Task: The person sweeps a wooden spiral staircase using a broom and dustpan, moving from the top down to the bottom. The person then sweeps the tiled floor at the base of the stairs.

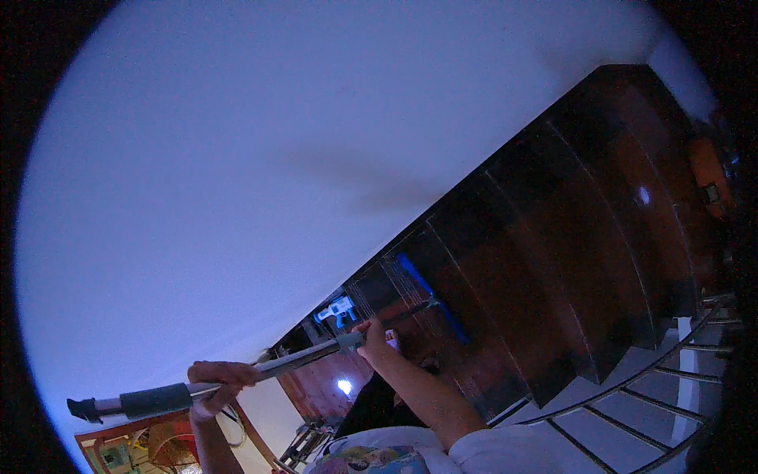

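My left hand [218,382] is closed around the upper part of a long grey pole [296,359], just below its dark foam grip. Farther down the pole, my right hand [372,342] grips it beside a grey joint. The pole runs down to a long blue mop or broom head [417,275], which lies across a dark stair step. Near my right hand, on a step by the wall, is a white and blue toy gun [337,311]. Part of a bare foot [391,339] shows beyond my right hand.
Dark reddish-brown stairs [533,255] descend toward the right. A plain wall [237,178] borders them on one side, a metal railing [639,400] on the other. A wooden-framed opening with several things [172,444] is at the lower left.
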A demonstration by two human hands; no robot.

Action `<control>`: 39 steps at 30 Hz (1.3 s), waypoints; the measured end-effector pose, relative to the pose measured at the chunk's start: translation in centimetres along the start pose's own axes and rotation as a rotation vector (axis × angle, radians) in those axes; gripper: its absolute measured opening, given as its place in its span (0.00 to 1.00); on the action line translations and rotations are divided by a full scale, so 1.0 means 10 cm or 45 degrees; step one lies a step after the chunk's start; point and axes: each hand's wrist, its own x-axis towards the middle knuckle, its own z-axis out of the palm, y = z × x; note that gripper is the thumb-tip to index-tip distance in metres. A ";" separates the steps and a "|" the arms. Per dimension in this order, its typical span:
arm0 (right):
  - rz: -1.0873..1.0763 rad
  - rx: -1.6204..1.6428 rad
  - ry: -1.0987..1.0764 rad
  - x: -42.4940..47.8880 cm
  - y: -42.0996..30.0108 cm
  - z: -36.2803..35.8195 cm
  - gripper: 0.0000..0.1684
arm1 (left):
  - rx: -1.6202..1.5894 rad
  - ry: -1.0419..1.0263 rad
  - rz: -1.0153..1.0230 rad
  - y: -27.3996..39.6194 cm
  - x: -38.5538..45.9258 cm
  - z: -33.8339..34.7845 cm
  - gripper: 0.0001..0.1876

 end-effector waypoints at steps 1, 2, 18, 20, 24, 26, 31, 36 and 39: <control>0.004 0.114 0.006 -0.10 -0.10 0.14 0.10 | -0.011 -0.019 0.024 0.00 0.04 -0.06 0.06; 0.013 0.227 0.013 -0.19 -0.17 0.27 0.10 | -0.019 -0.034 0.045 -0.02 0.07 -0.17 0.06; 0.022 0.045 0.286 1.13 0.05 0.18 0.05 | 0.132 0.177 -0.227 -1.20 0.34 -0.51 0.02; 0.073 -0.085 0.189 1.24 0.39 0.14 0.04 | 0.261 0.239 -0.284 -1.09 0.32 -0.53 0.02; -0.314 -0.457 -0.019 1.99 0.75 -0.79 0.04 | 0.365 0.172 -0.311 -1.12 0.33 -0.49 0.02; -0.373 -0.527 -0.042 2.16 0.78 -0.98 0.03 | 0.299 0.191 -0.199 -1.11 0.28 -0.42 0.03; 0.035 -0.570 -0.002 1.46 0.93 -0.77 0.10 | 0.575 0.245 -0.372 -0.85 -0.13 -0.22 0.02; 0.110 -0.149 0.338 1.01 0.61 -0.93 0.06 | 0.489 0.137 -0.227 -0.76 -0.32 0.26 0.01; 0.200 -0.192 0.234 0.31 0.46 -0.65 0.06 | 0.326 0.217 -0.158 -0.67 -0.54 0.47 0.01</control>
